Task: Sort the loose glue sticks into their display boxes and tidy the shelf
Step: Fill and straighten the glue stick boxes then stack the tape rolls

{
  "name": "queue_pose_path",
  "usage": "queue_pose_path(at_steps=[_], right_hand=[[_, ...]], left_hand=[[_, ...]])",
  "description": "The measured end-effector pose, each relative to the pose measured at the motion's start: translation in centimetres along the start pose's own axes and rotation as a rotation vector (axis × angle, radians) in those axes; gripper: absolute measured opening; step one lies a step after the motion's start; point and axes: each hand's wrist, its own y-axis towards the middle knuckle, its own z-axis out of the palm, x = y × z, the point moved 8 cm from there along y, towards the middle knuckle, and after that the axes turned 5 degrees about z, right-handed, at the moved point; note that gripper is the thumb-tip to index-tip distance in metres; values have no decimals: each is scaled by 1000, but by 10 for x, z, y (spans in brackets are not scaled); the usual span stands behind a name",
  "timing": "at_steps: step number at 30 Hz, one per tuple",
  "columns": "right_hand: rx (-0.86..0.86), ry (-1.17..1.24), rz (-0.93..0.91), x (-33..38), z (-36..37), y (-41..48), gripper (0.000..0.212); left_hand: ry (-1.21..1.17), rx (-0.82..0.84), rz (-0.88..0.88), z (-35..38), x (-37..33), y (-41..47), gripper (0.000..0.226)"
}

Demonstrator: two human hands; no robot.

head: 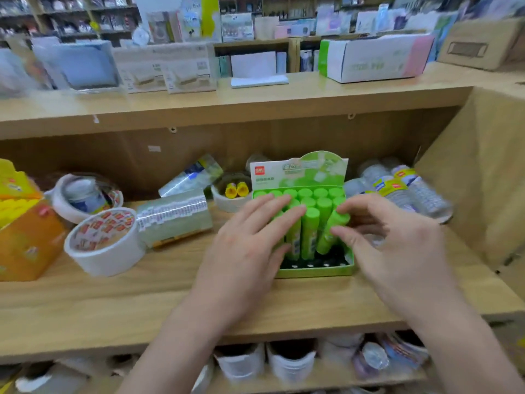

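Note:
A green display box (315, 271) stands on the wooden shelf (142, 297), with several green glue sticks (310, 231) upright in it and its front row of black holes bare. My left hand (250, 245) lies with straight fingers across the caps on the box's left side. My right hand (380, 237) reaches in from the right, its fingers loosely bent and touching a tilted green stick (331, 231). An orange and yellow display box (25, 231) with yellow sticks sits at the far left.
White tape rolls (105, 243), a wrapped pack of tape (173, 220) and a small bowl with two yellow caps (235, 190) lie left of the green box. Clear bottles (409, 189) lie to its right against the side wall. Boxes line the shelf above.

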Motion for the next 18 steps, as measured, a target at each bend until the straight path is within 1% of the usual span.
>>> queue_pose_path(at_steps=[4,7,9,14,18], right_hand=[[0,-42,-77,-1,6,2,16],[-14,-139,-176,2,7,3,12],[-29,-181,-201,2,7,5,11],[15,-170,-193,-5,10,5,12],[67,-190,-112,-10,18,-8,29]], left_hand=[[-26,-15,-16,2,2,-1,52],[-70,-26,-30,4,2,-1,51],[-83,-40,-35,4,2,-2,52],[-67,-59,-38,3,1,-3,53],[-23,-39,-48,2,-1,-5,66]])
